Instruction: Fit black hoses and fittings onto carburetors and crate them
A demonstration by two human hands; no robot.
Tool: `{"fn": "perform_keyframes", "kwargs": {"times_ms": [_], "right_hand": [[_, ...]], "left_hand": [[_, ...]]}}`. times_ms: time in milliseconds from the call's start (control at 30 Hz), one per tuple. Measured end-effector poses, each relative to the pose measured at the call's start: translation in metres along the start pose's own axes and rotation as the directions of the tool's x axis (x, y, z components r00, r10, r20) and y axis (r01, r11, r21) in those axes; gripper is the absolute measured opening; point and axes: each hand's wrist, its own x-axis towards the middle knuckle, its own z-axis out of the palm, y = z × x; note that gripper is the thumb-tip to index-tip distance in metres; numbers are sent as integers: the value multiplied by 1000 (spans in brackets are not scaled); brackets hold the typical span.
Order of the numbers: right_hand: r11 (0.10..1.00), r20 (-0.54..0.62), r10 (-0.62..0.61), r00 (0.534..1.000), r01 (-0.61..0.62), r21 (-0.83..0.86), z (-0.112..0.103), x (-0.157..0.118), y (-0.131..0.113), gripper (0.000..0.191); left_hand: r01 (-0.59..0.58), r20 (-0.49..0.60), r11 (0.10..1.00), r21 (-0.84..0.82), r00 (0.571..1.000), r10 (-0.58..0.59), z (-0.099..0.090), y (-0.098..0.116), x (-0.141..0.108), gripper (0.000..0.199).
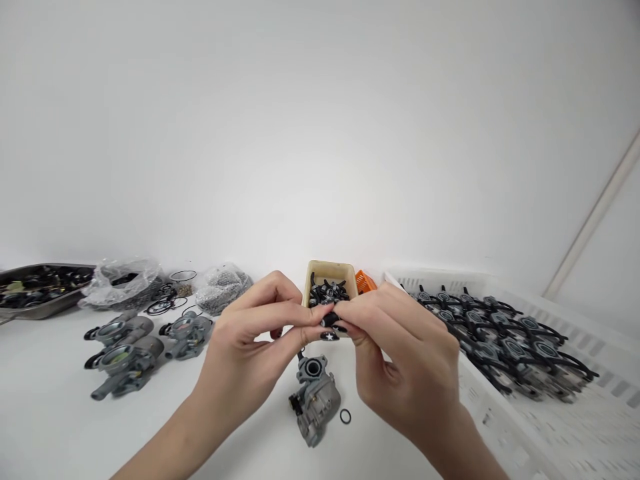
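Observation:
My left hand (255, 340) and my right hand (400, 353) meet in the middle, their fingertips pinching a small black rubber part (330, 320). Just below my hands, a grey metal carburetor (316, 400) lies on the white table (75, 427), with a black O-ring (345, 417) beside it. Behind my fingers stands a small beige box (330, 275) holding black-and-metal parts. My hands hide its front edge.
On the left are several grey carburetors (125, 353), a metal tray of black parts (40, 290), and plastic bags of small parts (223, 288). An orange object (365, 281) sits behind the box. A white slatted crate (505, 340) of carburetors fills the right.

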Motion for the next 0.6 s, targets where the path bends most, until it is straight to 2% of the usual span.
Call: {"fn": "perform_keyframes", "kwargs": {"times_ms": [133, 300, 500, 600], "right_hand": [[999, 33, 37, 999, -38, 35, 0, 2, 1, 24], [982, 109, 114, 987, -128, 136, -2, 5, 6, 18], [976, 145, 135, 980, -157, 148, -8, 7, 8, 15], [972, 154, 140, 978, -166, 169, -10, 8, 6, 15]], "left_hand": [[10, -14, 1000, -4, 1000, -10, 0, 0, 0, 23], [51, -42, 996, 79, 998, -48, -3, -6, -1, 27], [-68, -46, 978, 196, 996, 78, -4, -8, 1, 29], [-63, -26, 979, 191, 997, 70, -3, -8, 0, 30]]}}
